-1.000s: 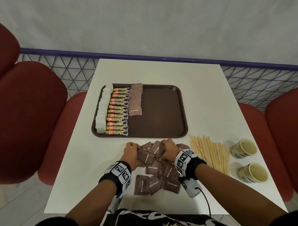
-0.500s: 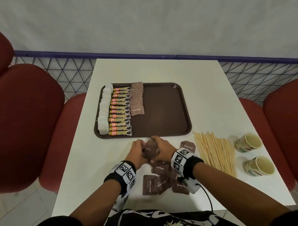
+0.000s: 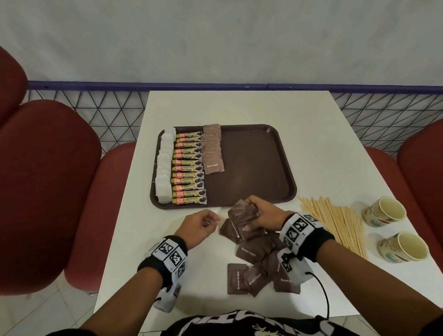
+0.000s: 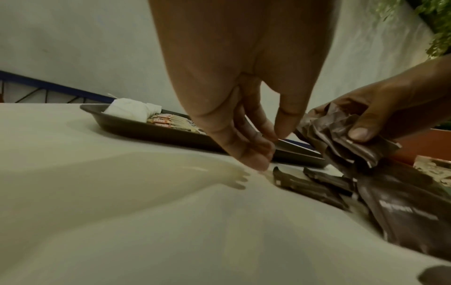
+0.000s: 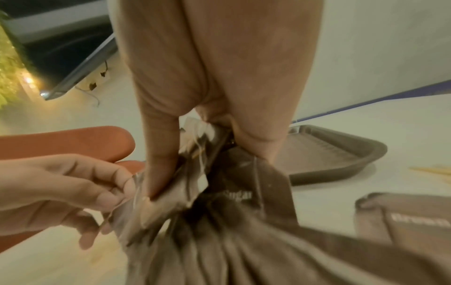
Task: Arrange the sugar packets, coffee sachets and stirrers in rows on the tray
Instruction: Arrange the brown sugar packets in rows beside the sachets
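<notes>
- Three rows laid at tray (image 3: 285,170) left side: white packets (image 3: 165,166), coffee sachets (image 3: 189,168), brown sugar packets (image 3: 212,150).
- Right hand (image 3: 264,215) just short of tray near rim, clamped on loose fan of brown packets (image 3: 241,216).
- Left hand (image 3: 201,223) beside fan, fingers loosely curled, empty.
- Risk: packets slipping from fan, uneven grip.
- Stirrers (image 3: 336,222) right of tray, unplaced, on surface (image 3: 316,146).

One tray (image 3: 278,154), two paper cups (image 3: 383,211), twelve coffee sachets (image 3: 189,168), two hands (image 3: 201,223).

Head view overhead; wrist views close, sharing tray (image 4: 136,125).
</notes>
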`<move>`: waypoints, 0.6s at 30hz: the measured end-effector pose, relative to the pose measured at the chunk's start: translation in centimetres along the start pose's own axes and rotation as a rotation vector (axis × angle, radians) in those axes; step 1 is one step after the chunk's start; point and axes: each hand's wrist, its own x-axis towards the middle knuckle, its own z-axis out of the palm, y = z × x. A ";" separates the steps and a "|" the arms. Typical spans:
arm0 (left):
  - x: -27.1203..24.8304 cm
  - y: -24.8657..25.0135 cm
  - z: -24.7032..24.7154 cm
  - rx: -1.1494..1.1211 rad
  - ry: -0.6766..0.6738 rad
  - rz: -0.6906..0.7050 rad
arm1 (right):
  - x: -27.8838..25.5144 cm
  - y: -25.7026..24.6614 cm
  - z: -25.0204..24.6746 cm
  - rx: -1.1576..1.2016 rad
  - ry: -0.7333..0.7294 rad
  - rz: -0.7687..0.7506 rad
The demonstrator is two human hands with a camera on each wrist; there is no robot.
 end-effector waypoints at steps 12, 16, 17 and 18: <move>2.8 5.8 1.3 -0.446 0.050 -0.076 | 0.5 -2.7 -0.6 0.247 -0.057 -0.110; 2.2 6.7 0.5 -0.843 -0.119 -0.254 | 1.2 -3.2 0.1 0.315 -0.003 -0.172; 2.1 6.5 0.4 -0.875 -0.140 -0.278 | 1.5 -3.3 0.3 0.326 -0.003 -0.187; 2.1 6.3 0.3 -0.891 -0.151 -0.293 | 1.8 -3.4 0.7 0.342 -0.009 -0.195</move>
